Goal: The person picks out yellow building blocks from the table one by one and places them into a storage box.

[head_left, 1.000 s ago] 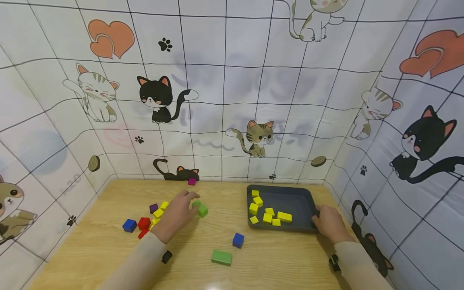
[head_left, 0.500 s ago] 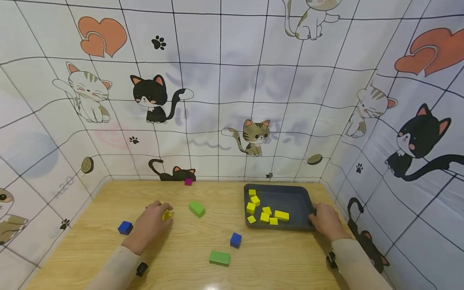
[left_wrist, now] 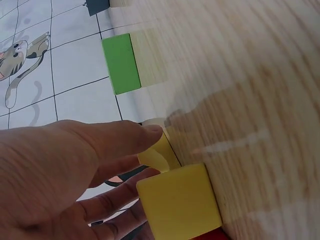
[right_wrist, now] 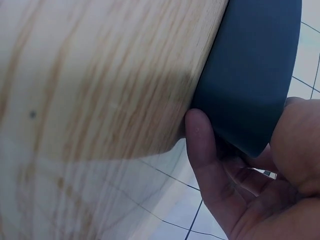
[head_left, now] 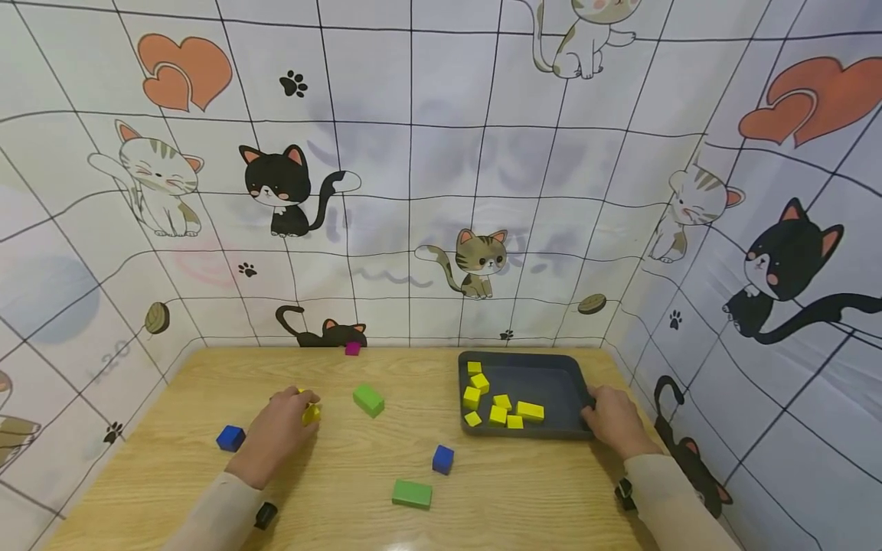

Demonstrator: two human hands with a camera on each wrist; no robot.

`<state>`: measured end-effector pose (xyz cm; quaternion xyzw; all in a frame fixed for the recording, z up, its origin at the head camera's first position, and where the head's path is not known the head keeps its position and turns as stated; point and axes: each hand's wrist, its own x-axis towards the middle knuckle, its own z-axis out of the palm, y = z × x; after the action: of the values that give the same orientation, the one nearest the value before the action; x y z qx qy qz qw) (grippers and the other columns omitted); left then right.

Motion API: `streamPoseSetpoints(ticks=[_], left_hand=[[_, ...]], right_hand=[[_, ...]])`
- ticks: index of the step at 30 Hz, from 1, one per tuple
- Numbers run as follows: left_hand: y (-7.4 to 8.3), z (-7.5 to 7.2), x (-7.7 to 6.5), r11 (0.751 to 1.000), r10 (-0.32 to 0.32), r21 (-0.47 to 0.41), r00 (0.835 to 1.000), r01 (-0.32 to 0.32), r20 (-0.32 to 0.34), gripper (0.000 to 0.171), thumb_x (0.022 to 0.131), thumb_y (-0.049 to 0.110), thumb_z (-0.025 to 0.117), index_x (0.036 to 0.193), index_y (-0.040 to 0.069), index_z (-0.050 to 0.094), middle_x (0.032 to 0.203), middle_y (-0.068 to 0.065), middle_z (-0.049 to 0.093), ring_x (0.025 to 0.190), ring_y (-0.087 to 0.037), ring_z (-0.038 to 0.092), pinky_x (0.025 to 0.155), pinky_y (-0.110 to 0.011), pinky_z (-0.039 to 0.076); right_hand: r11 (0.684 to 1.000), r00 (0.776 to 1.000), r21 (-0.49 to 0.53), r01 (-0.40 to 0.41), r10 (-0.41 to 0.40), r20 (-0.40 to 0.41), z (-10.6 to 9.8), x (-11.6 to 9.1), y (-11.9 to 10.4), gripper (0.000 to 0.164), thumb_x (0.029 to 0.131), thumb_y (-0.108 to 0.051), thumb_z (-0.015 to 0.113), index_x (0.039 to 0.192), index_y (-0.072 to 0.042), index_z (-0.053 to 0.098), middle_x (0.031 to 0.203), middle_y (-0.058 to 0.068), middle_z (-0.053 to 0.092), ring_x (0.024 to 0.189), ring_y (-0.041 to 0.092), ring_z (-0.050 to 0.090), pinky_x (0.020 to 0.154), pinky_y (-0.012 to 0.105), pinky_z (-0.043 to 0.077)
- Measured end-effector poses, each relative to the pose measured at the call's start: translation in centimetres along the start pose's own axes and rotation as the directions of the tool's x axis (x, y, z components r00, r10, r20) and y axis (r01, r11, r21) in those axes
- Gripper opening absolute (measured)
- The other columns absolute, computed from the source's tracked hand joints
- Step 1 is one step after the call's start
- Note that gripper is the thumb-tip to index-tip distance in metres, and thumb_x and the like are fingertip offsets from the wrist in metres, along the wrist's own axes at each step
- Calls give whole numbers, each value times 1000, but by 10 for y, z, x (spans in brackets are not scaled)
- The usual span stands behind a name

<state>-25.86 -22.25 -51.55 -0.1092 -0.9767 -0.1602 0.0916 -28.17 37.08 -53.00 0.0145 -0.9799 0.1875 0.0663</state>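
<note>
we see the left hand (head_left: 276, 430) at a yellow block (left_wrist: 169, 150), ten o'clock on the table (head_left: 358, 459), grip narrow about it; pinched, we can't tell. it looks light, stiff: we'd take opposite flat faces. two o'clock, the right hand (head_left: 619, 421) grips the tray (head_left: 554, 379).

Pale wood-grain table (head_left: 537, 497) is carrying dark grey rectangular tray (head_left: 551, 383) toward back right. Small magenta cube (head_left: 352, 349) is sitting at back edge. Bright green oblong block (head_left: 368, 400) is lying left of tray, second green oblong block (head_left: 412, 494) nearer front, blue cube (head_left: 443, 459) just behind that one, another blue cube (head_left: 230, 438) far left. Flat-faced yellow block (left_wrist: 180, 202) is resting at left; red piece (left_wrist: 214, 235), mostly hidden, is probably lying beside it.
</note>
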Motion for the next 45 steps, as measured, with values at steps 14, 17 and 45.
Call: streamPoseSetpoints(ticks=[14, 17, 45], left_hand=[[-6, 5, -1, 999, -14, 43, 1000, 13, 19, 36, 78, 7, 84, 111, 1, 70, 101, -14, 67, 90, -28, 64, 79, -47, 56], [-7, 7, -1, 999, -7, 38, 1000, 6, 25, 35, 77, 4, 84, 110, 2, 70, 100, -14, 67, 89, -27, 64, 79, -46, 57], [0, 4, -1, 999, 44, 30, 999, -43, -26, 37, 80, 8, 83, 114, 7, 69, 100, -10, 66, 84, -21, 64, 72, -43, 57]], right_hand=[[1000, 1000, -8, -8, 8, 14, 0, 1, 3, 51, 89, -7, 69, 133, 15, 53, 126, 37, 56, 60, 21, 53, 50, 35, 42], [1000, 1000, -12, -5, 5, 13, 1, 0, 5, 51, 89, -7, 69, 133, 14, 54, 126, 37, 56, 73, 26, 60, 55, 38, 46], [1000, 1000, 13, -8, 8, 8, 2, -1, 4, 52, 91, -8, 67, 135, 13, 52, 127, 37, 55, 49, 19, 50, 45, 36, 43]])
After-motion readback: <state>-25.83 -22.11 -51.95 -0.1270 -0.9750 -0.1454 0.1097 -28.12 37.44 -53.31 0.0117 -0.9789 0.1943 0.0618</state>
